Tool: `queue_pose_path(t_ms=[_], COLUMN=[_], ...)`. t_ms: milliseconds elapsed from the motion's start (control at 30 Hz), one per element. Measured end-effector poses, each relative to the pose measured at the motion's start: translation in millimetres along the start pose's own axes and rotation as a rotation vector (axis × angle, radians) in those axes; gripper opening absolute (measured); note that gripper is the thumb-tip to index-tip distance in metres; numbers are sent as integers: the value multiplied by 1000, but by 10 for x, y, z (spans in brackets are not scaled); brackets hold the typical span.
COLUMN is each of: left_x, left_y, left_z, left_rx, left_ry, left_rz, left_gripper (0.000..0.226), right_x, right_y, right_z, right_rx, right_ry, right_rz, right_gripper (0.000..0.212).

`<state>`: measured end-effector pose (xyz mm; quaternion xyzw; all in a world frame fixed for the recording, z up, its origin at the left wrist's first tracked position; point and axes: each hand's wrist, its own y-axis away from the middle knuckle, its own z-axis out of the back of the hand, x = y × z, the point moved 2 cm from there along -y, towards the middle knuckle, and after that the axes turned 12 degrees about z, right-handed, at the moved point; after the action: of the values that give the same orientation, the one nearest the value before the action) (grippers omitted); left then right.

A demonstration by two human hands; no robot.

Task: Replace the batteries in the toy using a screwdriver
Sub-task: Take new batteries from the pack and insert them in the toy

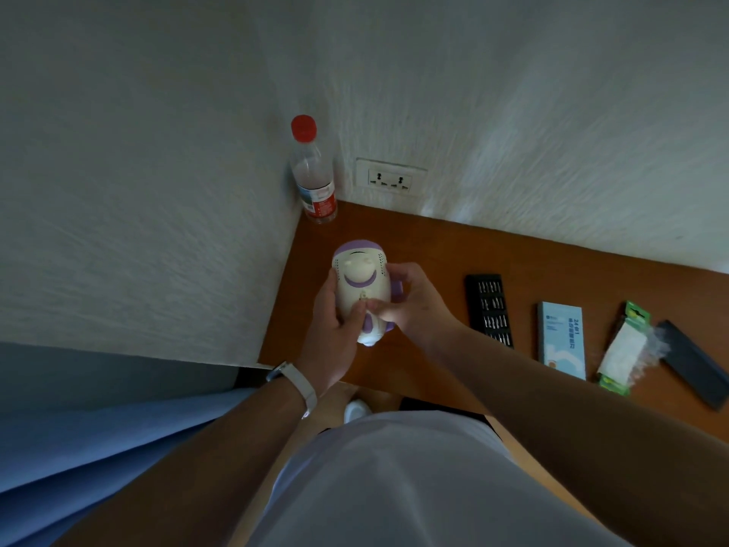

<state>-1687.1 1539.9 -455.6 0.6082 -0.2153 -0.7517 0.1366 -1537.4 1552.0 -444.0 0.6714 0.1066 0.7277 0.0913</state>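
A cream and purple toy (361,280) is held above the left end of the brown table (434,250), its underside turned up toward me. My left hand (335,329) cups it from the left and below. My right hand (410,305) grips its right side, with fingertips pressed on a small part at the middle of the underside. A black tray of screwdriver bits (489,309) lies on the table to the right. Further right lies a green-edged battery pack (623,349). I see no screwdriver in either hand.
A red-capped plastic bottle (313,171) stands in the wall corner beside a double wall socket (390,179). A light blue box (562,339) lies between the bit tray and the battery pack. A dark flat lid (694,363) lies at the far right. Blue fabric (98,428) is at lower left.
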Motion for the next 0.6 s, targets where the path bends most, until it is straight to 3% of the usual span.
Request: queue_pose_path(t_ms=[600], left_x=[4], left_y=[-25], left_z=[-15], left_rx=[10], left_ry=[88], left_rz=[36], left_gripper=[56], right_x=[7], right_y=[-58], right_z=[-61], right_rx=[-28], right_ry=[34], right_rz=[-14], right_gripper=[59])
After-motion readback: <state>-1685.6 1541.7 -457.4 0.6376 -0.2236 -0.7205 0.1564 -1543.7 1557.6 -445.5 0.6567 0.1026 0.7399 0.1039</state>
